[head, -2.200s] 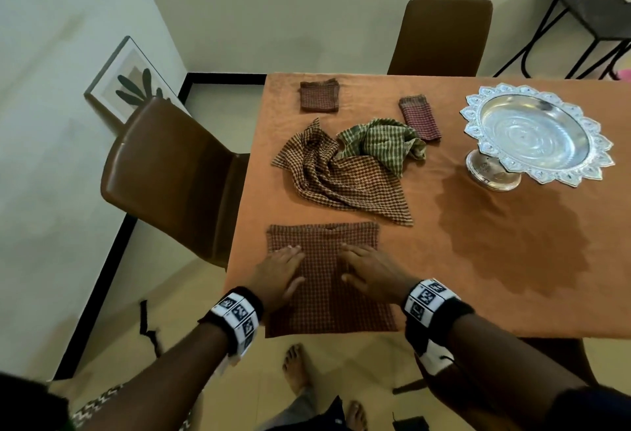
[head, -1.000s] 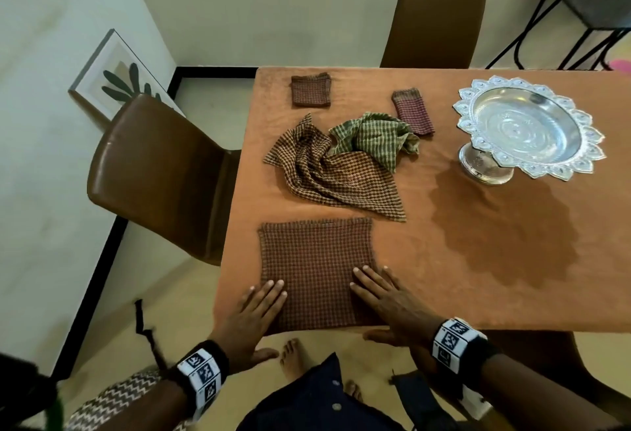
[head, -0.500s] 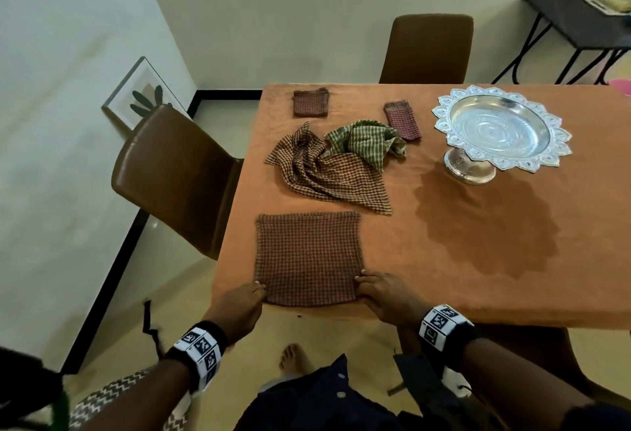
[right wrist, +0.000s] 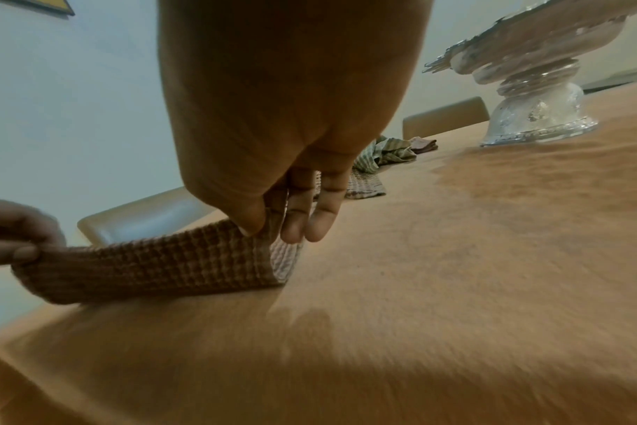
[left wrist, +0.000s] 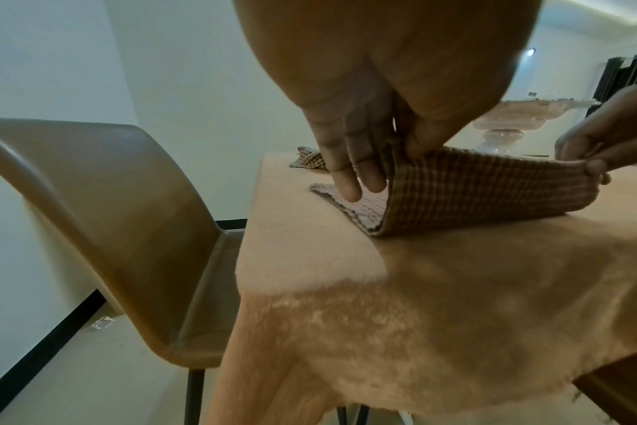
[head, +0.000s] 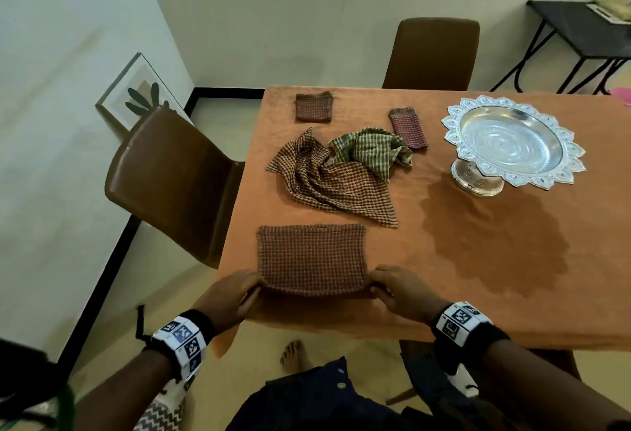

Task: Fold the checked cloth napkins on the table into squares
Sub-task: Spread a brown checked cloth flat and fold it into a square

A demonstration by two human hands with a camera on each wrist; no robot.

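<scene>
Since the earlier frame both hands have lifted the near edge: left hand (head: 229, 297) and right hand (head: 403, 290) each pinch a near corner of the brown checked napkin (head: 312, 258), lower centre of frame, its long axis left-right, equally near both, ready to fold away

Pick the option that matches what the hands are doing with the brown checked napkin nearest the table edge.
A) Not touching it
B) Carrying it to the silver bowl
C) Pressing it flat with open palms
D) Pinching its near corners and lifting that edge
D: the left hand and right hand each pinch a near corner of the brown checked napkin, its near edge raised off the table.
</scene>
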